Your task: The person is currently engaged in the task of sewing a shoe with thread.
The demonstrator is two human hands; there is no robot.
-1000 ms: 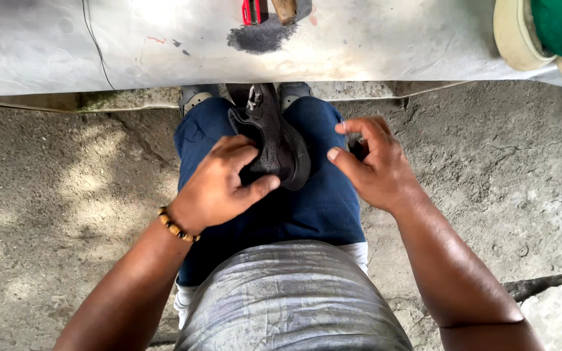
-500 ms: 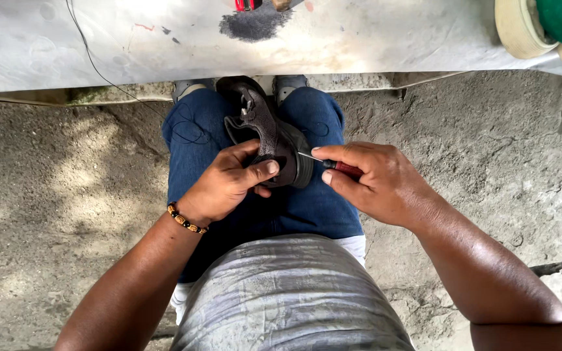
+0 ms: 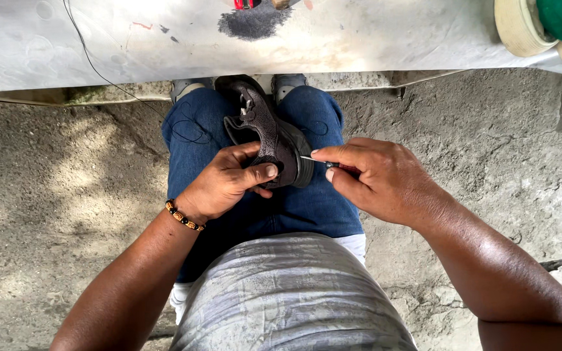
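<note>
1. Sandal, dark brown leather with strap and thick sole, on blue-jeaned lap, same spot as half a second ago.
2. Left hand: fingers wrapped round heel end, grip unchanged.
3. Right hand: fingers pinched on thin metal awl, red handle; tip at sole edge, closer than before.

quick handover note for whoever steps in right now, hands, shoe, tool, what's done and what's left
Left hand: grips the dark shoe, steadying it on the lap between the knees.
Right hand: pinches a thin metal awl or needle with a red handle; its tip meets the shoe's sole edge near the heel.
Nearby: black thread trails across the white sheet; tape roll at far right.
Done: shoe positioned, tool at the edge.
Left: I can't tell how much stitching exists; no seam shows.
</note>
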